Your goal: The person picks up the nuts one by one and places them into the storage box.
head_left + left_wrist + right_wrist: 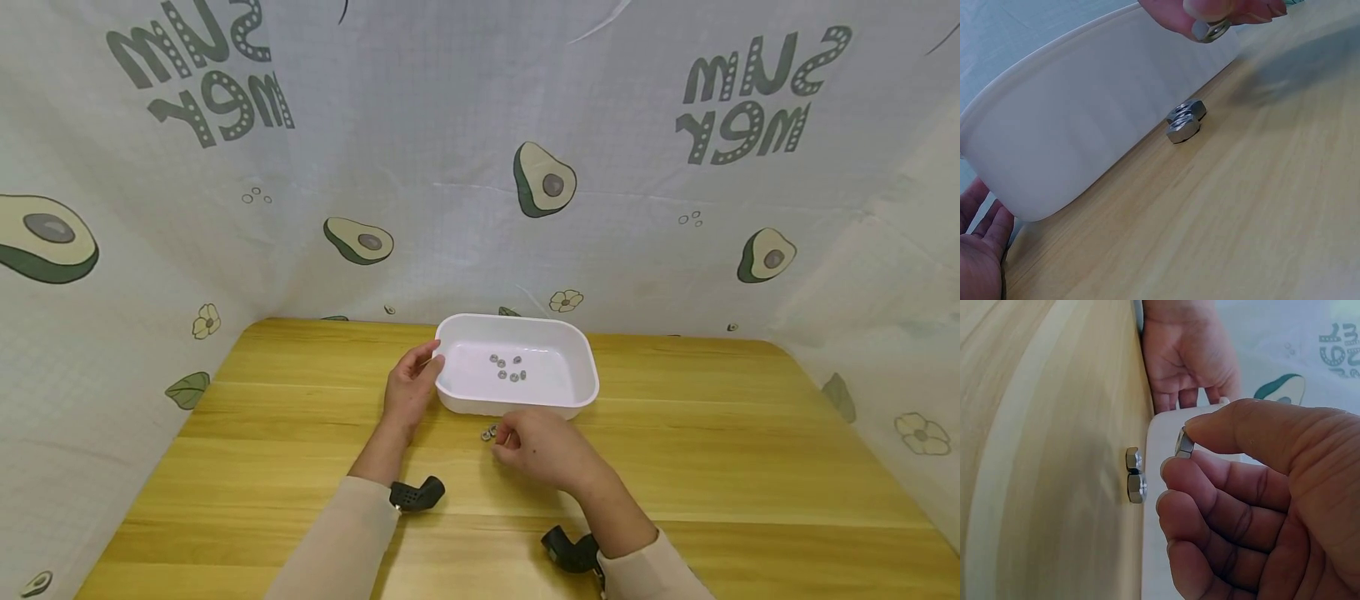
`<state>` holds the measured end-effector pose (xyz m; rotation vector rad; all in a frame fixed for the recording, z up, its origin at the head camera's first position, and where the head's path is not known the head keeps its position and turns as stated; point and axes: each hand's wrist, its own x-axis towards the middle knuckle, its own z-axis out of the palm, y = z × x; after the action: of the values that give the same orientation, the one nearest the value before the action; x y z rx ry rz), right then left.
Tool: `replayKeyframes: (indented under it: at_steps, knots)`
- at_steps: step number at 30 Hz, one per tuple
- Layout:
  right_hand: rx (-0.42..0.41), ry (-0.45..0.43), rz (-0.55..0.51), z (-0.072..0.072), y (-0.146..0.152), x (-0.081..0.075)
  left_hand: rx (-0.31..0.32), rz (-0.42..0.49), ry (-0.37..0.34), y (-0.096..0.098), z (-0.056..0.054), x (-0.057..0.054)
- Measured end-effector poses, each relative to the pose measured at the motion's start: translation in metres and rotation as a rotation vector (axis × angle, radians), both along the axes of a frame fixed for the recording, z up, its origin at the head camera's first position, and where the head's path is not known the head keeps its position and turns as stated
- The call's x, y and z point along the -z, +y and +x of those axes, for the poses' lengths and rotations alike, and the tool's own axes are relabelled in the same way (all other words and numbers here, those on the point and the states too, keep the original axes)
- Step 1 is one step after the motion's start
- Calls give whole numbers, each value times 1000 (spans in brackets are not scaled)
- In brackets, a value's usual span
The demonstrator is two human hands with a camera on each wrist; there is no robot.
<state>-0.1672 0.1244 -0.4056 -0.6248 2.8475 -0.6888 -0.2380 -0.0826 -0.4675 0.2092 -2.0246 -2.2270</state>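
**Steel nut pinched just in front of the white tray**

The right hand [543,450] is hovering nearest, over the pale wooden table [750,467]. From the head camera its fingers are hiding what they carry; the right wrist view is showing a small silver hexagonal metal nut [1184,443] pinched between thumb and forefinger. Just beyond, two more grey steel nuts [1185,120] are lying on the wood, touching each other, beside the white oblong plastic tray [588,392]. The left hand [410,390] is resting open-fingered against the tray's left end. Farther in, only the head view is showing five loose nuts [507,367] inside.
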Motion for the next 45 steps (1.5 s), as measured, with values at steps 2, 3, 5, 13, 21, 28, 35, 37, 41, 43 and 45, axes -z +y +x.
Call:
replayKeyframes:
  at_steps: [2,3,5,13,21,28,35,37,41,43,45]
  knots:
    - [-11,5,2,0,-1,2,-1,2,0,0,0,0]
    - [-17,5,2,0,-2,3,-3,2,1,0,0,0]
    - [-36,19,10,0,-3,6,-8,0,14,0,0,0]
    - [-141,48,63,4,-13,20,-24,1,50,3,-1,0]
    - [-131,20,50,5,-11,17,-10,0,47,5,-1,-1]
    - [-64,15,-34,4,-9,1,-19,-12,38,0,-1,-1]
    - [50,34,-143,-6,4,-20,-17,-6,34,-4,0,0]
    - [113,72,-120,-15,9,-22,-16,-7,35,-4,0,1]
    - [213,117,-51,-40,17,-23,-18,-17,42,-2,-1,2]
    - [235,114,-10,-55,20,-24,-13,-12,44,-1,-1,2]
    - [246,112,22,-71,23,-25,-5,-8,47,0,-2,4]
